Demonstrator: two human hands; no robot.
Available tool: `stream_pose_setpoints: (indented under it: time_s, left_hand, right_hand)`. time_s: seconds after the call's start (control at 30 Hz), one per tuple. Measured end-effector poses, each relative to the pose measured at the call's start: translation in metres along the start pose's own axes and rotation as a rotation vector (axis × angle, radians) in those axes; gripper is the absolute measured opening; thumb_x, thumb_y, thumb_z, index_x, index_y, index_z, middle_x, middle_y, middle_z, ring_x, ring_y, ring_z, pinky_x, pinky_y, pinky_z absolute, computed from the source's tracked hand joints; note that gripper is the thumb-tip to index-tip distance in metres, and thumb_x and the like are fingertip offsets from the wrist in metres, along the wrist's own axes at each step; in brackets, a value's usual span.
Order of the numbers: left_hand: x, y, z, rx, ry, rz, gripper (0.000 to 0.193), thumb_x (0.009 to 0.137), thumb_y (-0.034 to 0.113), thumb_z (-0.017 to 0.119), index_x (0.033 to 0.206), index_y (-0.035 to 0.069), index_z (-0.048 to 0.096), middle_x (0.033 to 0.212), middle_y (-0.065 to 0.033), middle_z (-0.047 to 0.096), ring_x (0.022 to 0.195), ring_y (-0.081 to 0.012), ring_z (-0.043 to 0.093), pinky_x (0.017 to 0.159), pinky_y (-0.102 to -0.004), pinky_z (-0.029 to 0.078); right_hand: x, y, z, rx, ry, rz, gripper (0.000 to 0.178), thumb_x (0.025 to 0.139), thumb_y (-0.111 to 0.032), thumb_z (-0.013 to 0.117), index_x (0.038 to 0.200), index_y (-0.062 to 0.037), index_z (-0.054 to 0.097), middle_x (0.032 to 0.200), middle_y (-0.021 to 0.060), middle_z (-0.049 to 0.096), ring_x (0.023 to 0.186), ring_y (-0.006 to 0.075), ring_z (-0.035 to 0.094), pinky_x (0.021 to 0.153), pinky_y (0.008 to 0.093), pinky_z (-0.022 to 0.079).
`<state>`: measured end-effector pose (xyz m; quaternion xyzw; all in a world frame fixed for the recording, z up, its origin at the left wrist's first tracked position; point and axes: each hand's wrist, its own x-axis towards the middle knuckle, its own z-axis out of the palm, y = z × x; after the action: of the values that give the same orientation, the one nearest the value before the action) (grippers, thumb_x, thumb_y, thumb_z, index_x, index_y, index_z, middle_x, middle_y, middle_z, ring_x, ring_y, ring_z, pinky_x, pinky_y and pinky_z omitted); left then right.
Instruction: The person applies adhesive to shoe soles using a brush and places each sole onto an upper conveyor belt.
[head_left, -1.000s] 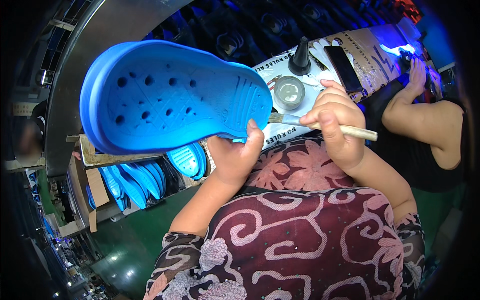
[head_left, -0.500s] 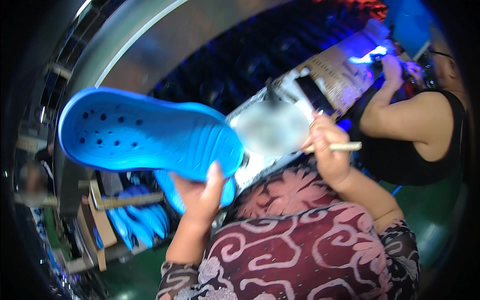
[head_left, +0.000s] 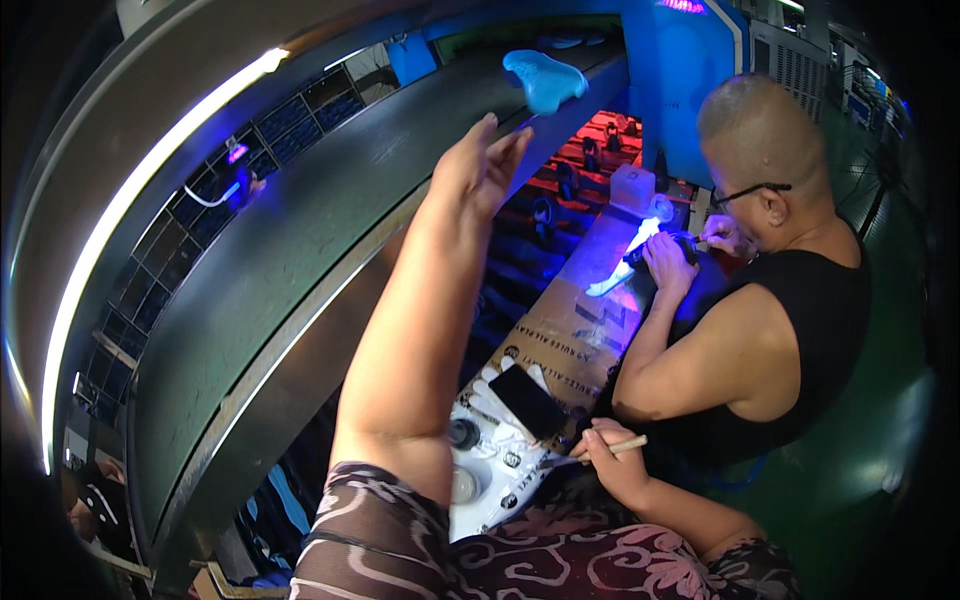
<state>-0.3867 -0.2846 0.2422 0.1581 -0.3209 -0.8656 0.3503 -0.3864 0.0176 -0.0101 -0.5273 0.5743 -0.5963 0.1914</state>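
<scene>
My left hand [head_left: 478,170] reaches far forward over a dark green conveyor belt [head_left: 330,230], its fingers apart and nothing in them. Just beyond the fingertips is a light-blue foam clog [head_left: 545,82]; whether it touches the belt I cannot tell. Low on the right, my right hand [head_left: 608,462] is closed around a thin brush [head_left: 632,443] with a pale wooden handle. Its working end points left, over a white-covered work surface [head_left: 485,515].
A dark phone [head_left: 527,400], a white glove [head_left: 490,403] and a small round container [head_left: 464,485] lie on the work surface. A co-worker [head_left: 790,270] sits close on the right under a bright blue-violet light. A blue machine [head_left: 690,90] stands behind.
My left hand has let go of the blue clog and stretched forward over the belt, with the clog beyond it. My right hand keeps the brush. The view has swung up toward the belt.
</scene>
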Motion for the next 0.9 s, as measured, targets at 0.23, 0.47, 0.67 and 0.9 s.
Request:
stream_pose_setpoints:
  time_s: [0.23, 0.47, 0.67, 0.9]
  left_hand:
    - [-0.062, -0.078, 0.0, 0.145, -0.113, 0.136, 0.044, 0.095, 0.036, 0.044, 0.126, 0.004, 0.047, 0.115, -0.025, 0.059, 0.101, -0.0321, 0.062, 0.09, -0.0372, 0.052]
    - [-0.315, -0.078, -0.229, 0.997, 0.496, 0.337, 0.015, 0.093, 0.009, 0.048, 0.091, -0.003, 0.056, 0.096, -0.0158, 0.063, 0.088, -0.0225, 0.065, 0.079, -0.0304, 0.052]
    - [-0.587, -0.107, -0.375, 2.031, 1.366, 0.314, 0.05, 0.072, 0.011, 0.069, 0.115, -0.007, 0.049, 0.108, -0.0238, 0.054, 0.101, -0.0404, 0.051, 0.092, -0.045, 0.041]
    - [-0.658, -0.15, -0.437, 1.389, 1.474, -0.086, 0.07, 0.072, 0.024, 0.076, 0.127, -0.005, 0.045, 0.114, -0.0217, 0.059, 0.104, -0.0319, 0.059, 0.091, -0.039, 0.046]
  right_hand:
    - [0.004, 0.028, -0.022, 0.12, -0.005, 0.181, 0.038, 0.095, -0.015, 0.046, 0.065, 0.0009, 0.064, 0.058, 0.008, 0.059, 0.055, 0.0147, 0.052, 0.065, 0.0323, 0.043]
    - [-0.014, 0.034, 0.009, 0.328, -0.061, 0.291, 0.032, 0.095, -0.012, 0.048, 0.071, 0.0011, 0.064, 0.065, 0.0069, 0.06, 0.054, 0.0133, 0.054, 0.053, 0.0263, 0.044]
    - [-0.023, 0.021, 0.055, 0.388, -0.203, 0.31, 0.031, 0.095, -0.017, 0.051, 0.074, 0.0002, 0.065, 0.065, 0.0053, 0.061, 0.059, 0.0111, 0.054, 0.056, 0.0264, 0.043]
    - [-0.026, 0.011, 0.1, 0.46, -0.353, 0.384, 0.032, 0.097, -0.019, 0.047, 0.078, 0.0001, 0.065, 0.069, 0.0023, 0.063, 0.061, 0.0082, 0.053, 0.061, 0.0228, 0.044]
